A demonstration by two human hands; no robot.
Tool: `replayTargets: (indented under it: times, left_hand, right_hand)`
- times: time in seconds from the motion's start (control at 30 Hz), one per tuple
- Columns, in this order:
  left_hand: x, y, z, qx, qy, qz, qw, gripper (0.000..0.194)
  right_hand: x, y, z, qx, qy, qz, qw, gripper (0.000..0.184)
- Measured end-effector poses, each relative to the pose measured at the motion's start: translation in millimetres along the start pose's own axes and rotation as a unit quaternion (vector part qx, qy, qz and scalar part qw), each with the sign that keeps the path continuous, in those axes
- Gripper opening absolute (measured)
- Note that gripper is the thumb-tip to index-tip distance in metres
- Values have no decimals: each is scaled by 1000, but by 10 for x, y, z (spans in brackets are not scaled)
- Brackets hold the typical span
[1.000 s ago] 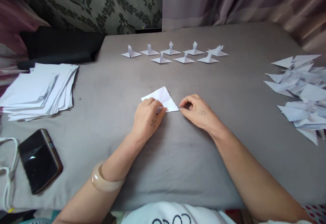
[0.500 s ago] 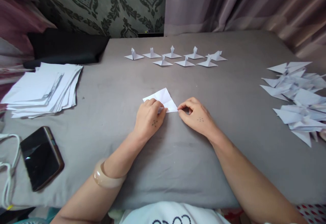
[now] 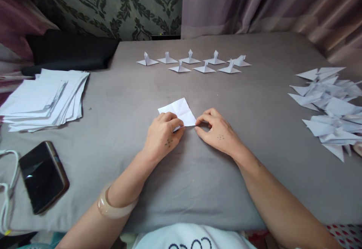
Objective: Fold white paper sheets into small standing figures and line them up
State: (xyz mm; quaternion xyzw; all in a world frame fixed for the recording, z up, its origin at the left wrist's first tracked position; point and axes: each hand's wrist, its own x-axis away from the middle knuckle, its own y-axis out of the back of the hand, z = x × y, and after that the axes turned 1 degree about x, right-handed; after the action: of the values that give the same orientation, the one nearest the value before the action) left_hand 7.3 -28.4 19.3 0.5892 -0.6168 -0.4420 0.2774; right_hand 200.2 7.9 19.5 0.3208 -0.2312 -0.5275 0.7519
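At twelve o'clock on the grey cloth (image 3: 124,102), my creased white paper (image 3: 184,111) points one corner towards twelve, its visible long axis running ten to four. My left hand (image 3: 163,136) pinches its near edge, fingers together; my right hand (image 3: 217,131) has thumb and forefinger at the four-o'clock corner, though I can't tell whether they grip.

The tabletop (image 3: 254,102) is covered in grey cloth; behind it, a dark, leaf-patterned wall (image 3: 118,7) is flanked by pinkish drapery (image 3: 17,20) and mauve curtains (image 3: 215,7).
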Motion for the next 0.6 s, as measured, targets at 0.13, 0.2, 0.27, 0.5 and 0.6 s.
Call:
replayTargets:
  times: [0.13,0.2,0.27,0.5,0.6]
  left_hand:
    - [0,2,-17,-7,3,1,1000,10]
    - [0,2,-21,-8,5,0,1000,11]
    - [1,0,-21,-7,4,0,1000,12]
    - [-5,-9,-14,-4,6,-5,1000,13]
    - [-20,-11,-16,2,-1,-5,1000,17]
  right_hand:
    - [17,-9,-8,15,1,0,1000,7]
    - [22,-10,-6,15,0,-9,1000,4]
    - [23,-9,-1,10,3,-17,1000,10]
    - [27,-22,11,15,10,-13,1000,9]
    - [27,-53,16,19,7,-27,999,12]
